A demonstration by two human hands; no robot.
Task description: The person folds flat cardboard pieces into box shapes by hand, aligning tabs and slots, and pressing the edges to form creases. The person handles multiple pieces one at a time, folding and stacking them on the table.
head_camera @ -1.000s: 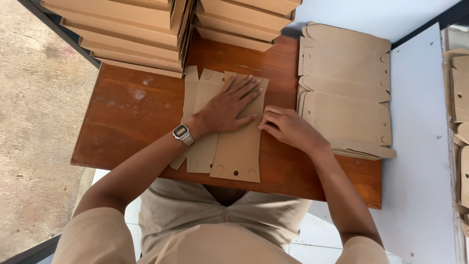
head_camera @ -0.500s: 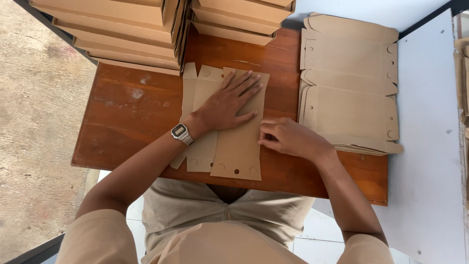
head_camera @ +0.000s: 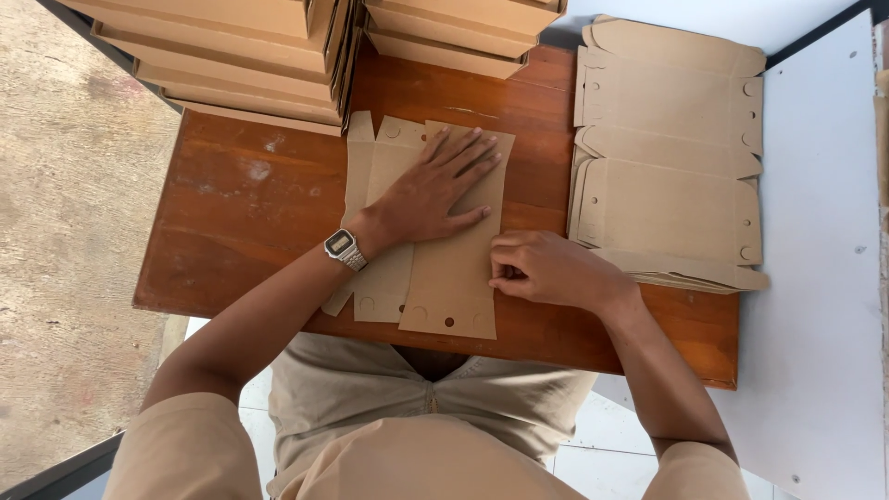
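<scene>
A flat brown cardboard box blank with punched holes lies on the wooden table in front of me. My left hand, with a metal wristwatch on the wrist, presses flat on the blank's upper part, fingers spread. My right hand rests at the blank's right edge, its fingers curled against the folded side.
A pile of unfolded cardboard blanks lies at the table's right. Stacks of folded cardboard boxes stand along the far edge, with a second stack beside them. White board borders the right side; bare ground lies to the left.
My right hand has slid down along the blank's right edge toward me. My left hand stays pressed on the blank.
</scene>
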